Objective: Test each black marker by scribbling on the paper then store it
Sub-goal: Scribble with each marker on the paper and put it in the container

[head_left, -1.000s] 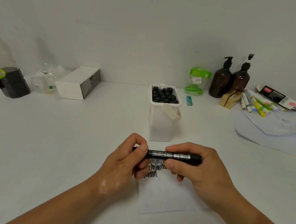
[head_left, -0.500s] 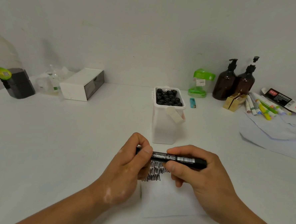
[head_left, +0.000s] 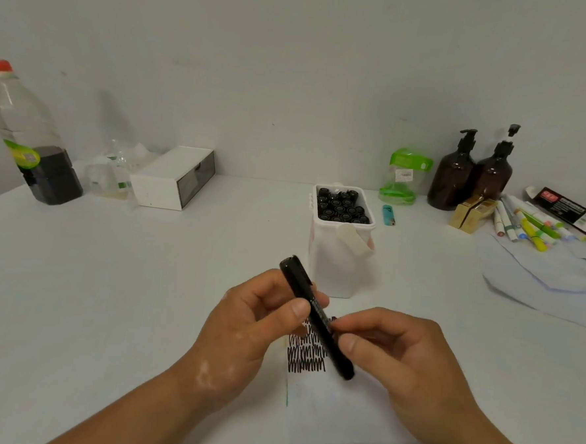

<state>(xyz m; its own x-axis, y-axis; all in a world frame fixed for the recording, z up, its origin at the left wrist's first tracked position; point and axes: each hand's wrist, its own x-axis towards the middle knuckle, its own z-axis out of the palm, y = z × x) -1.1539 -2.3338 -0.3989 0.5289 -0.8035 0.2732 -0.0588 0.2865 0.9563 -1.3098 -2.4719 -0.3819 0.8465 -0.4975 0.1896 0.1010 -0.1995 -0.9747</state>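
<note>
Black plastic marker pen (head_left: 316,317) hangs tilted over the scribbled white paper sheet (head_left: 334,420), pinched high by the left hand (head_left: 244,325) and low by the right hand (head_left: 397,351). Whether its cap is fully seated I cannot tell; if loose, it could smear fingers. Just behind, the tall white plastic tub (head_left: 333,269) looks crammed with stored black markers (head_left: 342,206), so forcing this one in might tip it.

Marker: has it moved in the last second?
Yes. The marker has swung from level across the scribbles to slanted, its far end now up beside the white tub.
</note>
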